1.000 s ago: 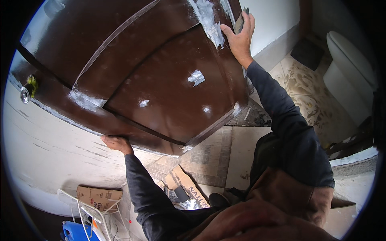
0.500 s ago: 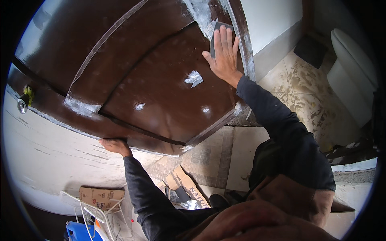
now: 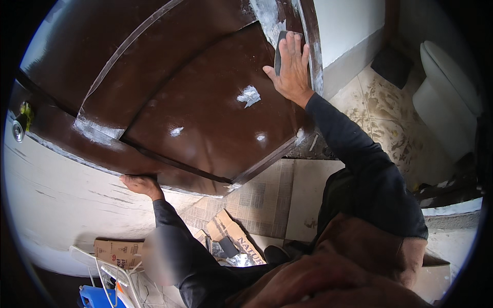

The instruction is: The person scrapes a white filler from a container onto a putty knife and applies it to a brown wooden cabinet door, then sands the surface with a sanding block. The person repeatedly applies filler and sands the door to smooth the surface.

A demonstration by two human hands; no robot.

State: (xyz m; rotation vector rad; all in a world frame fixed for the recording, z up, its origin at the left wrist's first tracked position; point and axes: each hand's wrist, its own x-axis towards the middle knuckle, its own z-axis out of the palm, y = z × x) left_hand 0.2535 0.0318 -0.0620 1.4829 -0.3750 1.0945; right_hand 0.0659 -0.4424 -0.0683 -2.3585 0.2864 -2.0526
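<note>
A dark brown panelled door point(image 3: 205, 123) with white filler patches point(image 3: 249, 96) fills the upper left and middle. On its right-hand stile, just below a long white filler streak point(image 3: 267, 18), my right hand point(image 3: 294, 69) presses a dark grey sheet of sandpaper point(image 3: 278, 54) flat. The fingers stretch over the sheet and the thumb sticks out to the left. At the door's near left edge, my left hand point(image 3: 141, 186) grips the rim; some of its fingers are hidden by the door.
A round metal doorknob point(image 3: 18, 131) is at the far left. Below the door lie torn cardboard point(image 3: 233, 233) and a dark block point(image 3: 228, 246). A white wire rack point(image 3: 120, 274), a cardboard box point(image 3: 118, 251) and a blue container point(image 3: 100, 296) stand lower left. To the right is a white toilet point(image 3: 444, 97).
My right hand and the sandpaper have slid a little nearer along the stile, off the filler streak. The whole view has shifted slightly. My left hand keeps its grip on the door edge.
</note>
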